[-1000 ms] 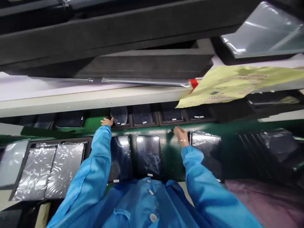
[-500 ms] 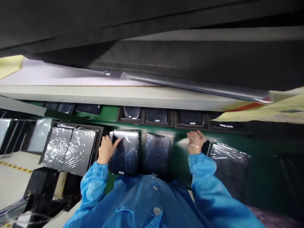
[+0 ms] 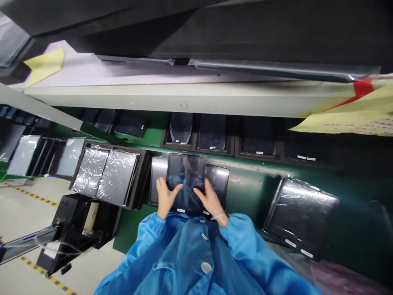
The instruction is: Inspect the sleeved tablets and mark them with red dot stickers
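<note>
Left hand (image 3: 166, 196) and right hand (image 3: 212, 200) grip opposite sides of one dark screen panel (image 3: 186, 174), thumbs on its face, above two further panels (image 3: 159, 169) on the green tabletop (image 3: 250, 192). Uneven pressure could cause slippage; a dipped corner could scratch those beneath.

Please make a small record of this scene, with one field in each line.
Left hand: holds the dark panel at its left side, thumb over its face
Right hand: holds the same panel at its right side, thumb likewise
Partly covered by it: a left panel and a right panel
Surface: green bench
Further left: black tray with silvery wrapped panels
Further right: dark wrapped panels, two white labels
Far side: row of labelled panels
Above: white shelf
</note>
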`<state>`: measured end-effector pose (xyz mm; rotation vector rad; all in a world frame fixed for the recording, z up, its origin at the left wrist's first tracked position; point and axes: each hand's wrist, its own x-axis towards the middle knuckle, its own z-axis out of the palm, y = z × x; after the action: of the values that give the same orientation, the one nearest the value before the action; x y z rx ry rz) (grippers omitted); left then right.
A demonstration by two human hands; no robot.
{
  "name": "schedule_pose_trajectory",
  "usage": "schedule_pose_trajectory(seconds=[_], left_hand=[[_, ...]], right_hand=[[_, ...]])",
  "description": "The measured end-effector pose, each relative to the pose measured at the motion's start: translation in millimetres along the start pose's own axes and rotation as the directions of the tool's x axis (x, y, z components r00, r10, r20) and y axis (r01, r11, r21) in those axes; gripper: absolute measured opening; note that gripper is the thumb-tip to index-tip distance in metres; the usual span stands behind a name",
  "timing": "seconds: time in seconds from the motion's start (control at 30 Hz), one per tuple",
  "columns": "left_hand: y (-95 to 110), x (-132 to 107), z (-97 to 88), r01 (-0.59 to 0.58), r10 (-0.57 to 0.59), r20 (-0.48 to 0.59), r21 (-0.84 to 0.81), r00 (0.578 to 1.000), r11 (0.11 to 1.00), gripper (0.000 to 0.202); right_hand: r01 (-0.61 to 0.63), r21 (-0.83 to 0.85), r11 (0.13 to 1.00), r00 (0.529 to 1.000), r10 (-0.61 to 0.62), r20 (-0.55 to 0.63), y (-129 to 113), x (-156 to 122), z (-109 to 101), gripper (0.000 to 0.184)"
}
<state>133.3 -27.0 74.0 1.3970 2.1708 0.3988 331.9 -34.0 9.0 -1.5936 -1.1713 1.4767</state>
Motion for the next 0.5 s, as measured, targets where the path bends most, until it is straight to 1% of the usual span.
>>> schedule_pose_trajectory(seconds=[0.07,0.1,0.17,0.23,0.3,0.4,0.47,0.5], left_hand=[[18.2,-15.7,28.2,-0.05,0.053,0.054,-0.056,0.997,0.997,0.052],[24.8,-21.7,43.5,-0.068,0.074,0.084,-0.08,0.994,0.994,0.052],[29.4,-28.9,70.5,-0.087,0.105,0.148,-0.12,0.983,0.989,0.054],[21.6,-30.9,86.4,-0.098,0.128,0.207,-0.149,0.97,0.984,0.059],[5.4,-30.4,89.1,-0.115,0.157,0.247,-0.176,0.956,0.978,0.06],[-17.9,-28.8,81.8,-0.149,0.207,0.275,-0.217,0.939,0.965,0.054],[-24.6,-28.1,81.4,-0.162,0.227,0.281,-0.236,0.932,0.958,0.057],[-24.8,-28.0,84.0,-0.163,0.23,0.281,-0.242,0.932,0.957,0.063]], right_hand=[[-0.011,-0.076,0.997,0.997,0.004,-0.083,13.5,-15.0,-32.9,0.075],[-0.021,-0.111,0.994,0.992,0.008,-0.124,21.1,-20.9,-44.9,0.075],[-0.041,-0.169,0.985,0.981,0.008,-0.194,37.3,-27.2,-57.4,0.076],[-0.051,-0.213,0.976,0.969,-0.003,-0.245,53.4,-27.1,-57.0,0.077],[-0.051,-0.241,0.969,0.961,-0.018,-0.278,68.4,-23.7,-51.0,0.077],[-0.043,-0.245,0.969,0.95,-0.036,-0.31,88.2,-19.5,-45.3,0.072],[-0.039,-0.219,0.975,0.942,-0.038,-0.333,100.1,-19.0,-45.7,0.069],[-0.037,-0.201,0.979,0.939,-0.035,-0.342,105.5,-19.3,-46.7,0.068]])
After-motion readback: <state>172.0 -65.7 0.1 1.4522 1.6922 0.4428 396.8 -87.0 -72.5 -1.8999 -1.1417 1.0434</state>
